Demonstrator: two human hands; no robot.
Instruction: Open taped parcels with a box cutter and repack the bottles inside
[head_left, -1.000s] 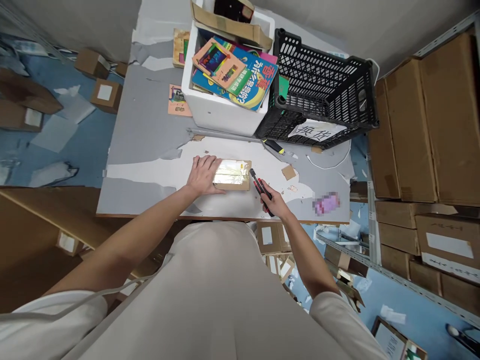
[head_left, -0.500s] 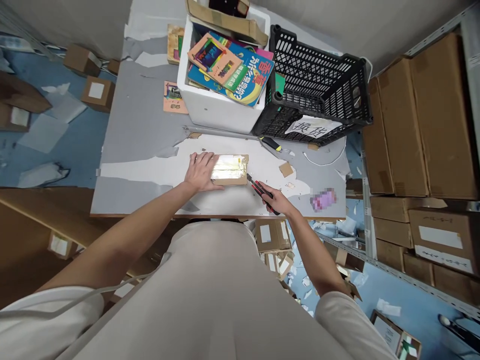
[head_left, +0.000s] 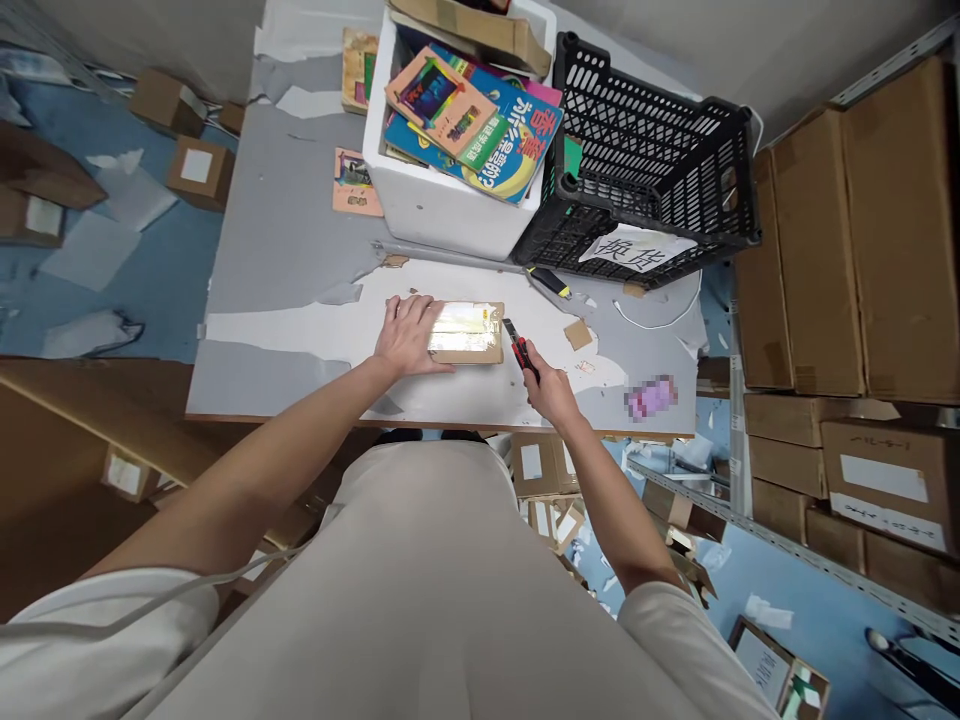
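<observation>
A small cardboard box [head_left: 466, 345] with a shiny, taped label on top lies flat on the worktable. My left hand [head_left: 409, 335] grips its left end, fingers over the top and thumb along the near side. In my right hand [head_left: 551, 388] is a red and black utility knife [head_left: 519, 348], its blade pointing up and left, just off the box's right end. The underside of the box and my right fingertips are hidden. Beyond the knife, a second cutter [head_left: 551, 282] with a black and yellow handle rests on the table.
Behind the box stand a white foam bin [head_left: 450, 222] filled with books and a black plastic crate [head_left: 660, 190] with a paper sign. A cardboard scrap [head_left: 577, 334] and a blurred purple item [head_left: 651, 398] lie to the right. Large cartons [head_left: 810, 250] are stacked on the right-hand shelf.
The knife has moved away from the box's right edge and turned more upright in my right hand. My left hand stays on the box. The view has shifted slightly.
</observation>
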